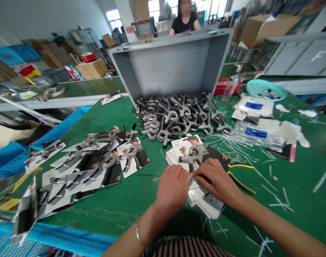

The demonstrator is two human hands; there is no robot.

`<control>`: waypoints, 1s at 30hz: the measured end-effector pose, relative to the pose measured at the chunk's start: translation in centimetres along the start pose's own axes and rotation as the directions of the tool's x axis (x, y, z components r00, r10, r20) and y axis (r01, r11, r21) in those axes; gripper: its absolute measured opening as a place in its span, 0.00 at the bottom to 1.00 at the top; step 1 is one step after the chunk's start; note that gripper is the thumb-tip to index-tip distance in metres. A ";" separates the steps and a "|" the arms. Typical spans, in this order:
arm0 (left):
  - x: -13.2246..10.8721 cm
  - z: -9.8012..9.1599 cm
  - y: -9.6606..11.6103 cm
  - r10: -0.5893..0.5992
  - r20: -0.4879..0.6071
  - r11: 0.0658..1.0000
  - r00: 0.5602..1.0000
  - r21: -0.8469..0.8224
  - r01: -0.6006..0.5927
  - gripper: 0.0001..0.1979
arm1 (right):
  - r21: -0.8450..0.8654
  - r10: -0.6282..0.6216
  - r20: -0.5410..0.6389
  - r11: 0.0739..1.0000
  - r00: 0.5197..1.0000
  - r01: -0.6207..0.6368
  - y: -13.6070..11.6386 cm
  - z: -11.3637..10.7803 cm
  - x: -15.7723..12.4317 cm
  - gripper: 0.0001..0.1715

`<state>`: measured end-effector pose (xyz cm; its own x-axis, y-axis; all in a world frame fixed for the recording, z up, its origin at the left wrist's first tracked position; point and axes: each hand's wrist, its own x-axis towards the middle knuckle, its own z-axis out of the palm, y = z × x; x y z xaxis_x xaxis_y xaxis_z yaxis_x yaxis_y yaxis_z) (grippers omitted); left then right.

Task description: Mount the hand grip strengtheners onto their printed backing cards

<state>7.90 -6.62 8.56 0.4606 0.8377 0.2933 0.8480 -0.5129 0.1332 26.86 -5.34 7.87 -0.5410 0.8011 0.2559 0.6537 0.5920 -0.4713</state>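
A grey and black hand grip strengthener [191, 160] lies on a printed card [180, 145] on top of a stack of cards [205, 203]. My left hand [173, 184] is closed at the strengthener's handle, thumb pressed against it. Right beside it, my right hand [215, 178] pinches at the same handle; what sits between its fingertips is hidden. Pliers with yellow handles [243, 178] lie just right of my right hand. Thin white cable ties [235, 146] are scattered beyond them.
A grey crate [173, 67] lies on its side, with many loose hand grips [179, 116] piled before it. Carded grips [85, 167] cover the left of the green table [141, 214]. At right are plastic bags [255, 105] and a turquoise bowl [267, 85]. A person [186, 21] is behind the crate.
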 end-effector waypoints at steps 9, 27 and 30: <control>0.0 0.7 -1.0 -0.011 0.010 0.992 1.000 -0.125 0.013 0.15 | 0.045 0.040 -0.094 0.998 0.995 -0.035 -0.8 1.4 0.4 0.06; -3.5 5.2 -2.4 -0.319 -0.115 0.895 0.941 -0.362 0.260 0.16 | 0.408 -0.104 -0.049 0.906 0.993 0.115 -0.2 3.2 1.3 0.06; -3.3 5.0 -3.1 -0.265 -0.116 0.920 0.957 -0.328 0.215 0.09 | 0.458 -0.118 -0.067 0.879 0.991 0.135 0.4 3.7 1.2 0.08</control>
<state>5.03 -6.90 2.45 0.1859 0.9162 0.3551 0.7932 -0.3532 0.4960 24.53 -4.47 4.80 -0.5775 0.7300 0.3655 0.2592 0.5885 -0.7658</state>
